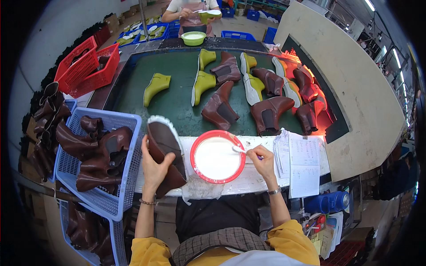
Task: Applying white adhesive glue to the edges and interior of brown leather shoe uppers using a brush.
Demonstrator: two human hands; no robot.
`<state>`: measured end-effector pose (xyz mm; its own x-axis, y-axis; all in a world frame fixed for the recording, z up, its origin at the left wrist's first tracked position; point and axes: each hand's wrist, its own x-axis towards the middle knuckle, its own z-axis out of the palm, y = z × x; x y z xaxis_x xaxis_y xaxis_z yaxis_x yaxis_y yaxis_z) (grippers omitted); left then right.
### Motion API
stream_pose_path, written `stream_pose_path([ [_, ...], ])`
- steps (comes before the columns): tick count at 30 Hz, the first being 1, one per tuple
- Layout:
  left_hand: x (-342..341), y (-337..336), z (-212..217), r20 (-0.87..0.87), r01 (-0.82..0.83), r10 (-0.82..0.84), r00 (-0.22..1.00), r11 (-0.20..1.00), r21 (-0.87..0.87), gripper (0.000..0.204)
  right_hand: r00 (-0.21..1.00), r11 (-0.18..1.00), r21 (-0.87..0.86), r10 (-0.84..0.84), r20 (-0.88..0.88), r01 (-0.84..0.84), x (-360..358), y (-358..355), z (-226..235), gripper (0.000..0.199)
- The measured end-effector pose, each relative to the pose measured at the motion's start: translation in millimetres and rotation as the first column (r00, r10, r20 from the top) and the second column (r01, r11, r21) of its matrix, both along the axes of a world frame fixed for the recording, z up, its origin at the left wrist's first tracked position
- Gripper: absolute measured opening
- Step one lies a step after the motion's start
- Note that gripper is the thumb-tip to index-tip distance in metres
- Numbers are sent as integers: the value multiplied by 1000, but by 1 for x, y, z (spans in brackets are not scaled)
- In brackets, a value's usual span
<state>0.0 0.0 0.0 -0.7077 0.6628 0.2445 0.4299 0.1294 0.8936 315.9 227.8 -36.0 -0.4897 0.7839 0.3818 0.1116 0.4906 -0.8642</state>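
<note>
The open book on the right of the tabletop has rows of small writing on its pages. The writing is too small to read. Loose papers lie just beside it, on its left.

The left hand is closed around a brown boot. The thumb lies across the boot, and the fingers wrap its left side and point to the far side. The boot is held up near the left end of the tabletop, with its toe to the far side. Its sole has a white edge.

The right hand pinches a small brush between thumb and fingers. The hand is turned to the left, and the brush tip is over the white paste in the red bowl. I cannot tell if the tip touches the paste. The bowl sits between the two hands.

On the far green top lie more brown boots and green boots. A red glow shines on the right ones. On the left, a blue basket holds brown boots. At the far side, a person holds a green boot.
</note>
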Motion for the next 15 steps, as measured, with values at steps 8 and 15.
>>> stream_pose_path([
  [8, 37, -43, 9, -357, -89, -193, 914, 764, -639, 143, 992, 991, -69, -107, 66, 112, 17, 5, -16, 17],
  [15, 43, -63, -7, -317, -47, -151, 936, 840, -540, 128, 984, 975, 132, -180, 12, 177, 2, 20, -67, 26],
])
